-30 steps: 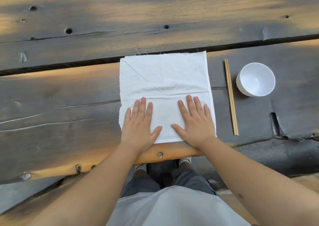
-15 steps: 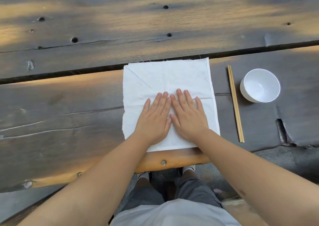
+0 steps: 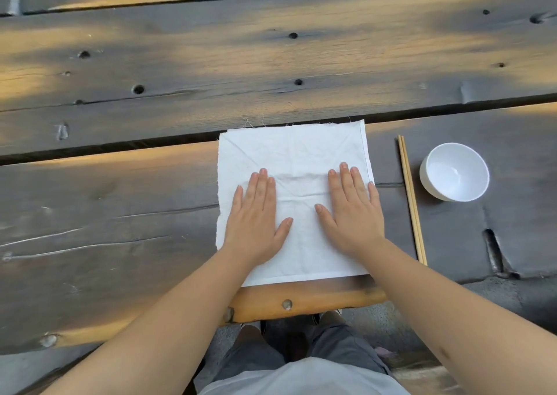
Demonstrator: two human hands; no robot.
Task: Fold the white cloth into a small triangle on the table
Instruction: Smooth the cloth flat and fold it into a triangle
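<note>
Both hands are lying flat, fingers straight, palms down, pressing rather than grabbing anything. The left hand sits on the left half of the cloth and the right hand on the right half, its little finger right at the cloth's right edge.

The cloth is spread out as a rough square on the wooden surface, near edge just shy of the surface's front lip, far edge at the gap between the planks. It's square-on to the person, so no real long axis. It isn't folded yet, though old crease lines show.

For a triangle I'd guess a corner has to go diagonally across. The two near corners are closest, one just outside each wrist, so either hand could start.

Right of the cloth lie chopsticks, then a white bowl.
</note>
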